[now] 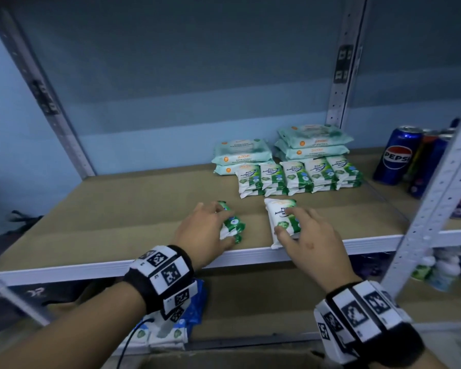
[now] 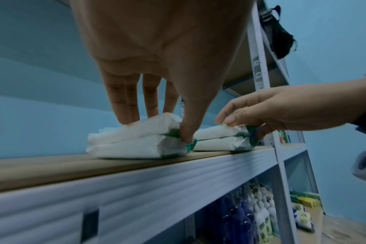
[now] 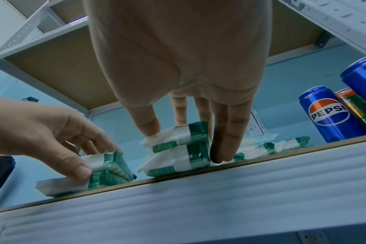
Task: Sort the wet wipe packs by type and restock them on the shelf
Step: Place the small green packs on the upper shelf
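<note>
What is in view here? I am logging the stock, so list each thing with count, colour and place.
Small wipe packs in hand: two pairs, white-green, front of the shelf.
Small wipe packs in row: five short stacks, white-green, mid shelf.
Large wipe packs: two stacks, pale mint, rear of shelf.
Pepsi can: one, blue, right bay, other cans beside it.
Shelf: one, tan board, grey frame.
Left hand: grips the left pair.
Right hand: grips the right pair.
</note>
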The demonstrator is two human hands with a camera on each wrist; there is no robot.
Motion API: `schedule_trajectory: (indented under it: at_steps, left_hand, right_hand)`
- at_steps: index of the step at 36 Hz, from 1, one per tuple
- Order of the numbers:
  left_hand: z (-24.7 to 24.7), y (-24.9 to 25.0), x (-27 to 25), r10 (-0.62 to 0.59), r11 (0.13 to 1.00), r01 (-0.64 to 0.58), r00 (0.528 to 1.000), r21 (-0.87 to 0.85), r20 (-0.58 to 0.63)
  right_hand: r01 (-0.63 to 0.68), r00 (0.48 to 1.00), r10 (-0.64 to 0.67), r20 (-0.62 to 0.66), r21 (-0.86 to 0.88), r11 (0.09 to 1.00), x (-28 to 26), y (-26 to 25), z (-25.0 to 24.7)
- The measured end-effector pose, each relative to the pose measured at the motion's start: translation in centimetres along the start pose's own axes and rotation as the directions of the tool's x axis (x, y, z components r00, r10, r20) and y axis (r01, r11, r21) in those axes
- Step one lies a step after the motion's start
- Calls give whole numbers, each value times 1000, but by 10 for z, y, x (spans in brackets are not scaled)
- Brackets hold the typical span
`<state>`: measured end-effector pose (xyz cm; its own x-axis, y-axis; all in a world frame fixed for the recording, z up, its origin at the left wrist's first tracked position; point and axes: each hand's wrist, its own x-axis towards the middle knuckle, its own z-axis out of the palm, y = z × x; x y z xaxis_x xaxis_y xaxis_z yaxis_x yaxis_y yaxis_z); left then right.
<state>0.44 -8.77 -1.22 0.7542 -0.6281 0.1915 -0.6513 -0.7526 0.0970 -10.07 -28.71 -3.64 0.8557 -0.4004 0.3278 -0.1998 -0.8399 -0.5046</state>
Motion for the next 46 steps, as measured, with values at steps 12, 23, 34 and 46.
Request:
schedule_trajectory:
  at_steps: [12,23,34,46]
  left_hand:
    - [-10,9,7,-75,995,72,996,74,38]
    - [-1,-21,60,-249,953,261,964,-156,90]
    - [7,-34,104,-226,964,227,974,-135,25]
    - [22,-41,146,-265,944,267,964,-193,32]
  right_hand:
    - [-27,999,32,43,-102,994,1,-9,-1]
    - [-122,992,119,-32,-110,986,6,29,-20]
    - [-276,959,252,-128,-228,934,16,79,-51]
    - [-388,922,369,-120,-308,869,67,110,-53]
